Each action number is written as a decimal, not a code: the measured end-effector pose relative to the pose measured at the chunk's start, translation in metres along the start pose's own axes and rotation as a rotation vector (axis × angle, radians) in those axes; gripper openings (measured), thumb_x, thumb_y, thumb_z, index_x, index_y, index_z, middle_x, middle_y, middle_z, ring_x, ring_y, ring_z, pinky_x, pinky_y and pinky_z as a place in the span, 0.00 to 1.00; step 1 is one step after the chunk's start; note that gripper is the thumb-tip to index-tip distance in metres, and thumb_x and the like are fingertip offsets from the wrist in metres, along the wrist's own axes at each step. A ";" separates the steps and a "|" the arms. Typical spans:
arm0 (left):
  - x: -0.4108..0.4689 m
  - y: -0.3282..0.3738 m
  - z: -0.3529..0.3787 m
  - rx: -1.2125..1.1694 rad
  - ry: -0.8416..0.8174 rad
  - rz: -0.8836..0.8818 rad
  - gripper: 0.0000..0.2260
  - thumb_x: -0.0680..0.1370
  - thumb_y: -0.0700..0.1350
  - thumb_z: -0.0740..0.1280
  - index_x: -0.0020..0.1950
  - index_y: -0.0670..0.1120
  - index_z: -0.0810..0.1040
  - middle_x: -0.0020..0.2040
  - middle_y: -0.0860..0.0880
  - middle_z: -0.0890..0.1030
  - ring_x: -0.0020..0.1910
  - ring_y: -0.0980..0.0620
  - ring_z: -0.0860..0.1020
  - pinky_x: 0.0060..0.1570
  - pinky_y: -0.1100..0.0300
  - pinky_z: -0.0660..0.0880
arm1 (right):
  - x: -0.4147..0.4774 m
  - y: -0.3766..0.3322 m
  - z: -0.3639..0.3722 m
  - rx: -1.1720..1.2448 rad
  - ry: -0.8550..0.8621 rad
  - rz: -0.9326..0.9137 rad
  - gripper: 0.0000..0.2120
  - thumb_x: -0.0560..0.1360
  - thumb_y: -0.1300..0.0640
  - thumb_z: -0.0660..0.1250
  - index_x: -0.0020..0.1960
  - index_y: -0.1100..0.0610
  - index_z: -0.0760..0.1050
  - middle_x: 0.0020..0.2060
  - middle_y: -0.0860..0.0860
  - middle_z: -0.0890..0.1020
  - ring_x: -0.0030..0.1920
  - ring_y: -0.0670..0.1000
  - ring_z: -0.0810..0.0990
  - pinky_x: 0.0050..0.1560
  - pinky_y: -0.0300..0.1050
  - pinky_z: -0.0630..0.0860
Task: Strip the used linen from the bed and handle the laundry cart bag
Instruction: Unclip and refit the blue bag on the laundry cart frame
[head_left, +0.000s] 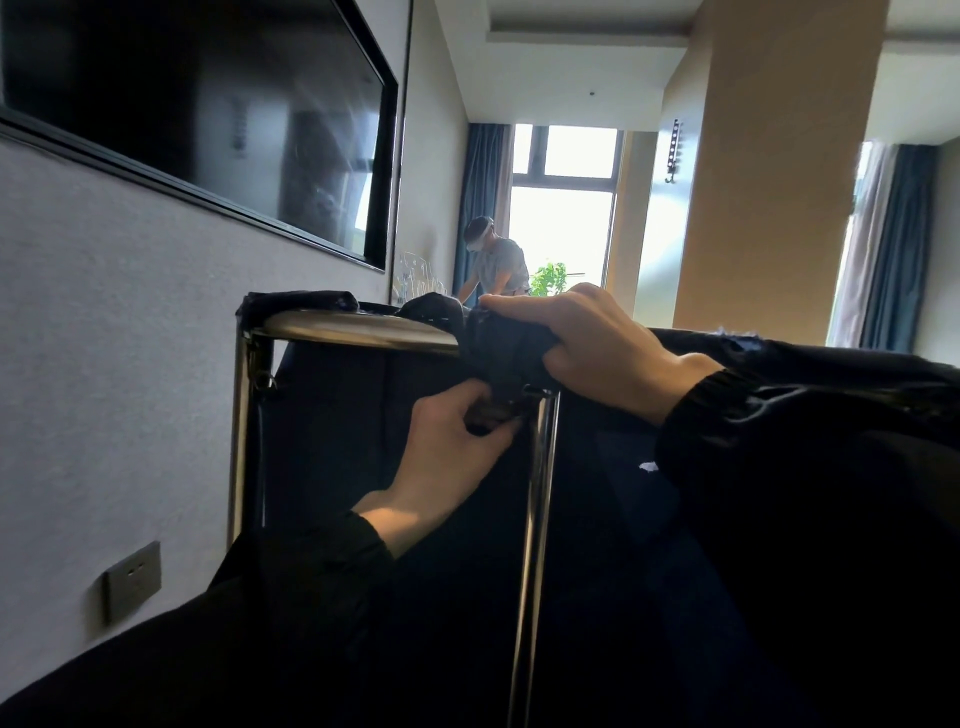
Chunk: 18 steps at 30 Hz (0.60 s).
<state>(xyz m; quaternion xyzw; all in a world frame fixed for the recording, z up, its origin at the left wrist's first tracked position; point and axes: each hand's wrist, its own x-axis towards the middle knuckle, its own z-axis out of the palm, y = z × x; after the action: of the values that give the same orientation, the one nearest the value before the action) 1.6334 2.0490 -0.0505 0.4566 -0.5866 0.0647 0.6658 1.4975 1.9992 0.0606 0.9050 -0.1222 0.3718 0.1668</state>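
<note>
The laundry cart's chrome frame (358, 332) stands close in front of me, with the dark bag (332, 436) hanging inside it. At the near right corner post (537, 493), my left hand (447, 457) pinches a small fastening of the bag just below the top rail. My right hand (592, 343) grips the bunched dark bag fabric draped over that same corner. Both arms wear black sleeves. The bed and its linen are out of view.
A wall-mounted television (208, 114) hangs on the grey wall at left, with a wall socket (132, 579) low down. Another person (496, 265) bends over by the bright window at the far end. Blue curtains (898, 244) and a tan column (769, 182) stand at right.
</note>
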 end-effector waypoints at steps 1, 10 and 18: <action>0.000 0.000 -0.001 -0.003 -0.002 0.010 0.12 0.69 0.35 0.75 0.36 0.51 0.77 0.35 0.55 0.82 0.36 0.61 0.80 0.40 0.69 0.75 | 0.000 0.000 0.000 -0.005 -0.004 -0.002 0.36 0.66 0.73 0.56 0.70 0.49 0.71 0.50 0.58 0.84 0.46 0.57 0.80 0.43 0.40 0.70; 0.001 -0.002 -0.004 -0.001 -0.012 0.092 0.10 0.67 0.35 0.76 0.35 0.48 0.78 0.32 0.52 0.80 0.33 0.59 0.77 0.37 0.66 0.74 | 0.001 0.000 -0.003 -0.048 -0.044 -0.016 0.34 0.68 0.73 0.56 0.70 0.51 0.71 0.41 0.57 0.82 0.35 0.48 0.71 0.38 0.36 0.66; 0.007 0.004 -0.015 -0.078 -0.094 0.057 0.07 0.66 0.34 0.77 0.38 0.34 0.80 0.37 0.42 0.83 0.38 0.46 0.82 0.41 0.55 0.78 | 0.004 0.003 0.001 -0.050 -0.048 -0.003 0.36 0.66 0.71 0.54 0.70 0.48 0.71 0.34 0.55 0.76 0.32 0.50 0.69 0.34 0.40 0.66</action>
<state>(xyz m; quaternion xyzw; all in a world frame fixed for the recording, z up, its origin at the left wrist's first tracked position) 1.6439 2.0587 -0.0410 0.4159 -0.6321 0.0391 0.6526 1.4999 1.9958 0.0637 0.9093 -0.1340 0.3466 0.1872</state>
